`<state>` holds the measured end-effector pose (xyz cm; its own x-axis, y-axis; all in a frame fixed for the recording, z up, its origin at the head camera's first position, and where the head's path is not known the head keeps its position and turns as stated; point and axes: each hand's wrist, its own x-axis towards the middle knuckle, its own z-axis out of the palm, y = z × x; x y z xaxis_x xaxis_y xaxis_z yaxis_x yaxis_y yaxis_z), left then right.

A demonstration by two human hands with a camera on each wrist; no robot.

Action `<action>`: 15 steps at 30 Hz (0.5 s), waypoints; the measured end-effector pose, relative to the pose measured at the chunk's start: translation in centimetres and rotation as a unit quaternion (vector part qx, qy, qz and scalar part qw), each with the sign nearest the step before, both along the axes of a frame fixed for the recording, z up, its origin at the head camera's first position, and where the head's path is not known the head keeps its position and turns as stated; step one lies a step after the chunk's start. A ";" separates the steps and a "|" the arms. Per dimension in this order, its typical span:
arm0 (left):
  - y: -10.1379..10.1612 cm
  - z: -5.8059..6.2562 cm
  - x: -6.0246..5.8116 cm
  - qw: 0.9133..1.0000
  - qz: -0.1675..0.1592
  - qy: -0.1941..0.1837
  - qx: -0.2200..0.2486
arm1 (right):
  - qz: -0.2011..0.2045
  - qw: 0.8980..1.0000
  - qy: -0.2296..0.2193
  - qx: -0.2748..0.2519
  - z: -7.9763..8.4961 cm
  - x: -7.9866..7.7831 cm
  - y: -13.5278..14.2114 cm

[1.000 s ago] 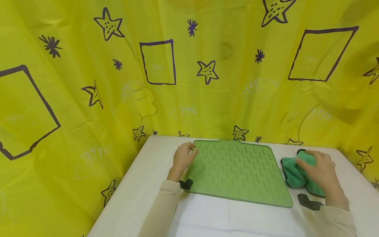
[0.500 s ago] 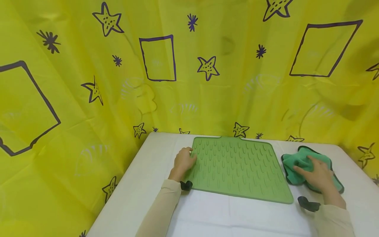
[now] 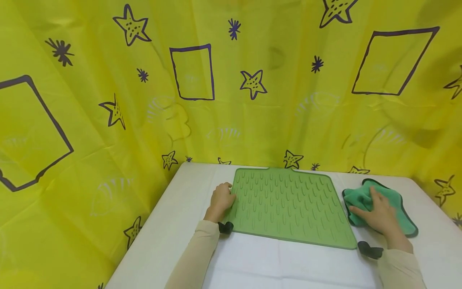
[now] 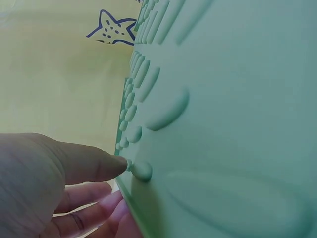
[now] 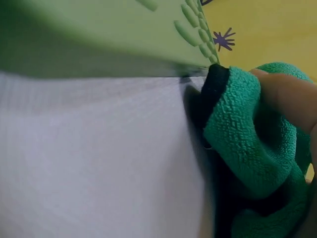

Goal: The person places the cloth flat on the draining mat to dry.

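The work looks part-way along. A flat green mat (image 3: 285, 204) of flexible-looking material, covered in raised oblong bumps, already lies spread on the white-covered table (image 3: 187, 200). The left hand (image 3: 221, 200) pinches its left edge, thumb on top and fingers underneath.

Just beyond the mat's right side sits a green terry-textured cloth (image 5: 247, 134) with a black border. Its near-mat half is bunched into folds, while the rest lies fairly flat on the table. The right hand (image 3: 384, 216) is on it, thumb and fingers spread apart; the fingers are mostly hidden in the wrist view, so I cannot tell whether they close on a fold.

Judging from this, the mat is laid out, whereas the cloth is neither smoothed, folded nor on the mat.
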<state>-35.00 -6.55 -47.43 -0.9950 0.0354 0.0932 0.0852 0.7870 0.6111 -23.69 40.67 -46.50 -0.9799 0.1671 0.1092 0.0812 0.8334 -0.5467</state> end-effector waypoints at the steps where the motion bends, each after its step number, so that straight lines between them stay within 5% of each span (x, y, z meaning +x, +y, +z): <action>1: 0.0 0.0 0.0 1.000 0.000 0.001 -0.002 | 0.007 1.000 0.001 0.006 -0.1 -0.1 0.0; 15: -0.5 0.2 0.1 1.000 0.007 -0.009 0.010 | 0.027 0.998 0.031 0.048 -0.9 -0.4 0.4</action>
<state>-34.89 -7.02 -47.22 -0.9970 0.0208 0.0752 0.0635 0.7761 0.6274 -24.07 41.04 -47.37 -0.9779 0.1010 0.1829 0.0039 0.8840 -0.4675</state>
